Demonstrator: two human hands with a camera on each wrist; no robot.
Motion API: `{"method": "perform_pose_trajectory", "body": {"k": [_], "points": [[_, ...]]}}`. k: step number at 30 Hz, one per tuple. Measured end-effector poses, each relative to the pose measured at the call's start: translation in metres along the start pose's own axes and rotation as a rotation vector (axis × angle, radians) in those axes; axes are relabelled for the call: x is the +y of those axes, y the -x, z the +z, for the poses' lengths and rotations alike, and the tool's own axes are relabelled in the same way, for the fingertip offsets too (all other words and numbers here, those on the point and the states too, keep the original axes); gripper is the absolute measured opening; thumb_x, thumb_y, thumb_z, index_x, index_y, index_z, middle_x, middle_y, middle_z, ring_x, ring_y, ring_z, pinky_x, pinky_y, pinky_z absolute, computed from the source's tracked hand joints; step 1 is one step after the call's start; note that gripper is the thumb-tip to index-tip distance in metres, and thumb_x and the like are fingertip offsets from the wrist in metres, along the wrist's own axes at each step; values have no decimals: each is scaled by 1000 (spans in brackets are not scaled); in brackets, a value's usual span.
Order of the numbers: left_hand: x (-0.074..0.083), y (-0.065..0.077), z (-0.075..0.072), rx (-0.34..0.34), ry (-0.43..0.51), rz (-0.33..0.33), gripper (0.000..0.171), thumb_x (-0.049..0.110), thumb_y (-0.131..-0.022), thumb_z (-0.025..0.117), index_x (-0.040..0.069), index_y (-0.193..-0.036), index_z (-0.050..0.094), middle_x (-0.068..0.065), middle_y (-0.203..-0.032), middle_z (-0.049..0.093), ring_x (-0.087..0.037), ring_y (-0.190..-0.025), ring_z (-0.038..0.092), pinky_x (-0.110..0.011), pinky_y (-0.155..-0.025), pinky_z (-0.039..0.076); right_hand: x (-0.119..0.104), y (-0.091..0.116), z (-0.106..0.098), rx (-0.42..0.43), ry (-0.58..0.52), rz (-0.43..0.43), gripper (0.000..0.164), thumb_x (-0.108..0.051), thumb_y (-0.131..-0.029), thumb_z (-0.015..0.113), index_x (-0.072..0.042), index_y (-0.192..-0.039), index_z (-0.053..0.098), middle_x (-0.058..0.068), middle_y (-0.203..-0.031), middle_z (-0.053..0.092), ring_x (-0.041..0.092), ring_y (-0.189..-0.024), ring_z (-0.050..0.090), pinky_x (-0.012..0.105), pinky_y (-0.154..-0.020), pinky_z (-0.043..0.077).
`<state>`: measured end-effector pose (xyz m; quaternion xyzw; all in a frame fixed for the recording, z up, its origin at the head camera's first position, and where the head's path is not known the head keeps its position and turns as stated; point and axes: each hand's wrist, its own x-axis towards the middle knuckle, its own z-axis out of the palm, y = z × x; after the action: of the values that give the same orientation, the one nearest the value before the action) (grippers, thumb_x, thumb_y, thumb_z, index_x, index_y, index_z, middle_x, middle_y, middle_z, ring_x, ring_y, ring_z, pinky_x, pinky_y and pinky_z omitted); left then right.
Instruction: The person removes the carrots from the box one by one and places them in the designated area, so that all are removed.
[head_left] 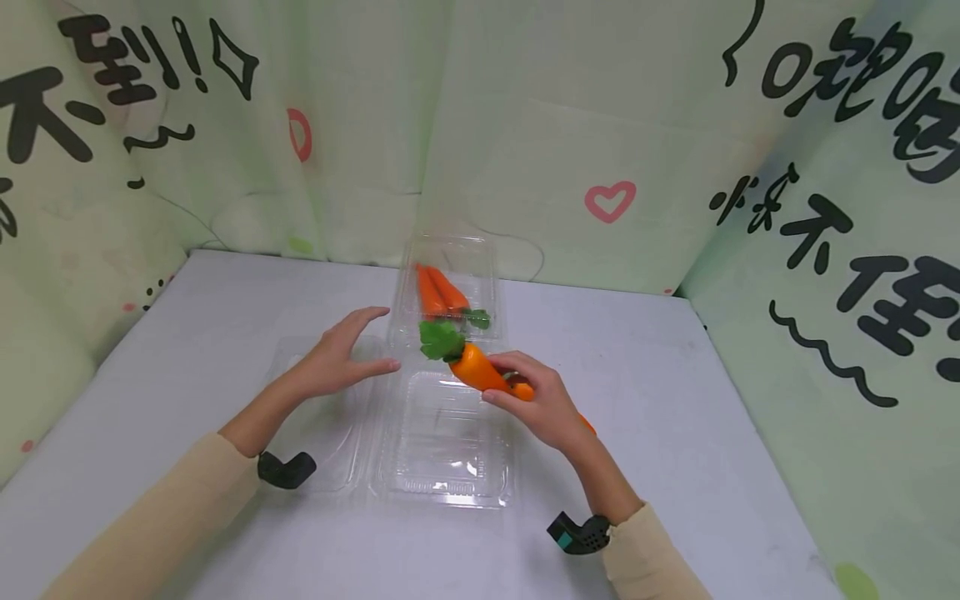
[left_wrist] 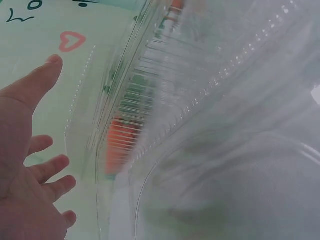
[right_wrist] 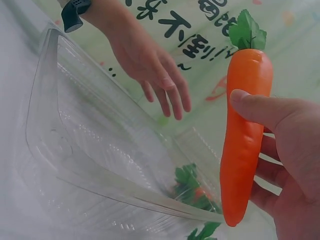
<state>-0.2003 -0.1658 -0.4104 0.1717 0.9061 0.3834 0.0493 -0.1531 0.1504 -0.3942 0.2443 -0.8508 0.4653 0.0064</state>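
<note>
My right hand grips a toy-like orange carrot with green leaves, thumb on the near side and fingers behind it in the right wrist view. The carrot is tilted above a transparent plastic box, leaves towards the far left in the head view. My left hand hovers over the left side of this box, fingers spread and holding nothing. Past the carrot, a second transparent box contains a couple of carrots with green leaves.
A transparent lid lies folded out left of the near box. An orange piece peeks out behind my right wrist. The white table is bordered by pale green printed curtains at the back and sides.
</note>
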Motion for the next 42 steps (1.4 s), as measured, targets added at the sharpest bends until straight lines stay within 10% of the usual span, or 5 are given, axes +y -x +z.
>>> {"method": "perform_pose_trajectory", "body": {"k": [22,42], "points": [[7,-6,-2,3,13,0,86,42,-83,74,14,-150,29,-12,-157,28,-33,-145,26,-60,-114,28,9,8,-7,23,19,50,37,-19,-87,72,-12,-122,64,7,-118,65,23,-104,62,39,-91,56],[6,-11,0,30,41,17,87,38,-81,76,11,-150,30,-14,-155,32,-35,-141,32,-58,-113,31,21,17,-13,39,41,86,37,-21,-86,73,-12,-122,64,7,-115,66,21,-103,62,20,-89,53]]}}
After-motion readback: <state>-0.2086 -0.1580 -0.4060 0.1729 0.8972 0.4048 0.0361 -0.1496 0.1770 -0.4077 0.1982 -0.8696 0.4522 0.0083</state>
